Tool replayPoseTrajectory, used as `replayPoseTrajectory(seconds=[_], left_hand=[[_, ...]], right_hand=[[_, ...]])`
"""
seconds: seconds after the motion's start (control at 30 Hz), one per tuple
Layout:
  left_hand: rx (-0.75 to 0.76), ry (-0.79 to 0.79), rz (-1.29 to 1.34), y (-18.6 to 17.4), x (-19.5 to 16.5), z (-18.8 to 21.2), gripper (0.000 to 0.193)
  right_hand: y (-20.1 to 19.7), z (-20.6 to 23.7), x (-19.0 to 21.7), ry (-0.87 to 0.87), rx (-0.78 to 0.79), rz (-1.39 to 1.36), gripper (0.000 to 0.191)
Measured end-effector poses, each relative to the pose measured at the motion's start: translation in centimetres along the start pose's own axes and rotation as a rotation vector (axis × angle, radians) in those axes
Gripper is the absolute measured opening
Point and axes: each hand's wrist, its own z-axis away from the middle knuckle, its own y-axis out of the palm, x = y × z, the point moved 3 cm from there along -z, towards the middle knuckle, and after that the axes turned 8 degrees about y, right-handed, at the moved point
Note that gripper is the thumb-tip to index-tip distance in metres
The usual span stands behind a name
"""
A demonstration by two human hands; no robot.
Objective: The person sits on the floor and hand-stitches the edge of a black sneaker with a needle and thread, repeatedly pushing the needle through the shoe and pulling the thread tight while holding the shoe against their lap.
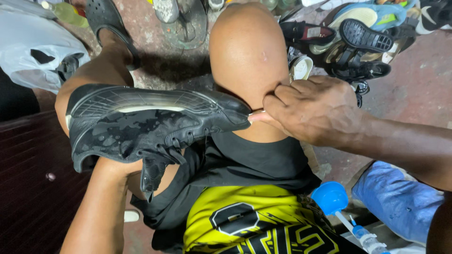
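Observation:
A black camouflage-patterned sneaker (141, 124) lies on its side across my lap, sole facing away, toe pointing right. My left hand (115, 165) reaches up from below into the shoe's opening and is mostly hidden inside it. My right hand (313, 110) comes in from the right with fingers curled, thumb and fingertips pressed against the toe tip of the sneaker, right beside my bare knee (247, 51). Whether it pinches something small there cannot be made out.
A pile of sandals and shoes (360, 42) lies on the floor at the upper right, and a flip-flop (183, 21) at the top. A white plastic bag (33, 47) sits at upper left. A blue funnel (332, 197) and a blue cloth (400, 200) are at lower right.

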Motion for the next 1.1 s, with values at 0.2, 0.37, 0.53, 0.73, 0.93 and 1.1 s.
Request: replayPoseTrajectory(seconds=[0.2,0.37,0.53,0.73,0.93,1.1], left_hand=[[-0.007,-0.008,-0.004,0.1,0.1,0.5,0.041],[-0.014,-0.027,-0.011,-0.4,0.4,1.6,0.041],[-0.018,-0.058,-0.001,-0.4,-1.5,2.0,0.042],[-0.01,-0.212,0.094,-3.5,-5.5,5.6,0.043],[-0.202,-0.154,-0.122,-9.3,-9.4,4.4,0.038],[-0.294,0.292,-0.281,-3.5,-16.5,-1.0,0.034]], right_hand=[[0.4,0.4,0.1,0.033,0.012,0.002,0.046],[-0.1,0.3,0.2,0.009,0.0,-0.005,0.042],[-0.3,0.0,0.1,-0.004,-0.022,-0.024,0.04],[-0.5,-1.1,-0.6,0.001,0.025,-0.02,0.04],[-1.2,-1.4,-0.7,0.009,0.067,-0.056,0.039],[-1.6,-1.6,-0.1,0.018,0.116,-0.122,0.033]])
